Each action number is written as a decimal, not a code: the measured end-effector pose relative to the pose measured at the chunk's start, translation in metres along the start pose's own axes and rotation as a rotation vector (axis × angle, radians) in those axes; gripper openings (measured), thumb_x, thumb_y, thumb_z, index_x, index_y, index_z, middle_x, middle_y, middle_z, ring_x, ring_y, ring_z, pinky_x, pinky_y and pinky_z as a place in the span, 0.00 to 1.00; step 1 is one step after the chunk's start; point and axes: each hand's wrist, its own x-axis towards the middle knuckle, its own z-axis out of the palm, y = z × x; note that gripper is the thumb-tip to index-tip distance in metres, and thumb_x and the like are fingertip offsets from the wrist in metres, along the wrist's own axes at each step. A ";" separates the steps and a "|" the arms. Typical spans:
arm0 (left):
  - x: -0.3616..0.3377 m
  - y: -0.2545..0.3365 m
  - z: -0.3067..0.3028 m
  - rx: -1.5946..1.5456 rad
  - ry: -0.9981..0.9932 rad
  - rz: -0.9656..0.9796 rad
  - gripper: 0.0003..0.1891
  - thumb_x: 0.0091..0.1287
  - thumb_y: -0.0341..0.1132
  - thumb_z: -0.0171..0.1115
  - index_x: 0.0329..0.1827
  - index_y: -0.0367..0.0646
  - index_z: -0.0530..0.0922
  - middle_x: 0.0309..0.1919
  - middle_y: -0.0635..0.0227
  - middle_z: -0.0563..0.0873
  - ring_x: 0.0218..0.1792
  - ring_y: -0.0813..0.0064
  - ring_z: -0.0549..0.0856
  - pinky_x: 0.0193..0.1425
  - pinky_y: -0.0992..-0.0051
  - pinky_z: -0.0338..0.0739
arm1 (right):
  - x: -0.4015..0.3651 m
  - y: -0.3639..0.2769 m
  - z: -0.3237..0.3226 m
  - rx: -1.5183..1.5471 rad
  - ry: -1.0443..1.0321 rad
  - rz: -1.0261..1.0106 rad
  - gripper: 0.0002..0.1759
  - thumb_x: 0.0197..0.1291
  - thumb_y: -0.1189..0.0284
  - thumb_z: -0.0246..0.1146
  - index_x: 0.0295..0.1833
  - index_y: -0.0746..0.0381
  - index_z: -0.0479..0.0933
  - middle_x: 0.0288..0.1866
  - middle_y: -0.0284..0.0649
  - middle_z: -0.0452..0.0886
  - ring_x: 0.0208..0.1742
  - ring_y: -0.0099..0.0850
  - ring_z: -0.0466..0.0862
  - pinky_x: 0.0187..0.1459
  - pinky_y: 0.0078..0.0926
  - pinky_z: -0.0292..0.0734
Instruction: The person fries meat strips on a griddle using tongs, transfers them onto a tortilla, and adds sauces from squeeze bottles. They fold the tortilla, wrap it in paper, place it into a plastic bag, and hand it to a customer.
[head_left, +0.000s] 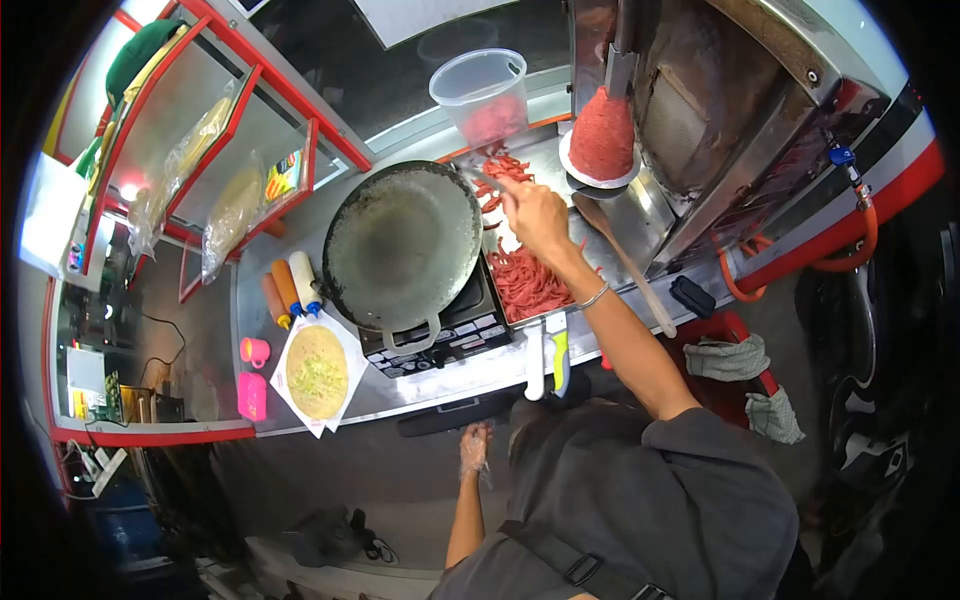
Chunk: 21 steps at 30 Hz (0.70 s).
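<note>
My right hand point(537, 215) is closed round a metal utensil point(484, 180), whose flat end reaches left toward the wok's rim. It is above a metal tray with strips of red meat point(528, 285). My left hand point(475, 448), in a clear plastic glove, hangs below the counter edge with its fingers loosely apart and nothing visible in it. Left of the tray, an empty dark wok point(405, 245) sits on a black stove point(440, 345). A flatbread with shredded greens point(316, 373) lies on white paper at the left.
Behind the tray stand a clear tub point(480, 90) and a red meat cone point(602, 135). A wooden spoon point(630, 262) lies to the right. Two knives point(547, 355) rest at the front edge. Sauce bottles point(287, 287) and pink containers point(252, 396) are at the left.
</note>
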 end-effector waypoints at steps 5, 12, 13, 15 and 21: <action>-0.003 -0.052 0.020 0.325 -0.065 -0.149 0.28 0.76 0.58 0.60 0.55 0.38 0.88 0.46 0.48 0.94 0.51 0.50 0.94 0.59 0.58 0.85 | -0.012 0.051 -0.023 -0.029 0.062 0.051 0.18 0.70 0.66 0.66 0.61 0.61 0.87 0.42 0.56 0.91 0.43 0.56 0.91 0.47 0.55 0.85; -0.074 -0.087 -0.016 0.588 -0.332 -0.182 0.23 0.74 0.49 0.62 0.50 0.34 0.89 0.41 0.55 0.94 0.37 0.64 0.93 0.42 0.64 0.85 | -0.052 0.051 -0.003 0.004 -0.186 0.163 0.20 0.67 0.67 0.68 0.62 0.58 0.88 0.39 0.57 0.90 0.43 0.58 0.91 0.49 0.56 0.85; -0.079 -0.087 -0.019 0.627 -0.368 -0.236 0.22 0.74 0.48 0.63 0.47 0.34 0.89 0.38 0.60 0.94 0.33 0.68 0.92 0.37 0.67 0.84 | -0.041 0.052 0.006 0.040 -0.158 0.186 0.21 0.68 0.66 0.67 0.64 0.59 0.88 0.40 0.57 0.90 0.42 0.58 0.90 0.48 0.56 0.84; -0.076 -0.091 -0.027 0.586 -0.340 -0.251 0.20 0.74 0.47 0.64 0.47 0.35 0.89 0.36 0.61 0.93 0.31 0.68 0.90 0.36 0.67 0.83 | -0.019 0.065 0.021 -0.011 -0.101 0.200 0.21 0.69 0.65 0.67 0.63 0.60 0.87 0.39 0.56 0.90 0.42 0.58 0.90 0.48 0.56 0.84; -0.039 -0.070 -0.021 -0.206 0.089 -0.371 0.18 0.76 0.46 0.66 0.53 0.38 0.87 0.36 0.59 0.92 0.32 0.70 0.89 0.34 0.68 0.83 | -0.043 0.073 -0.005 -0.100 -0.003 0.272 0.24 0.71 0.72 0.60 0.70 0.67 0.81 0.47 0.62 0.90 0.48 0.59 0.91 0.50 0.55 0.85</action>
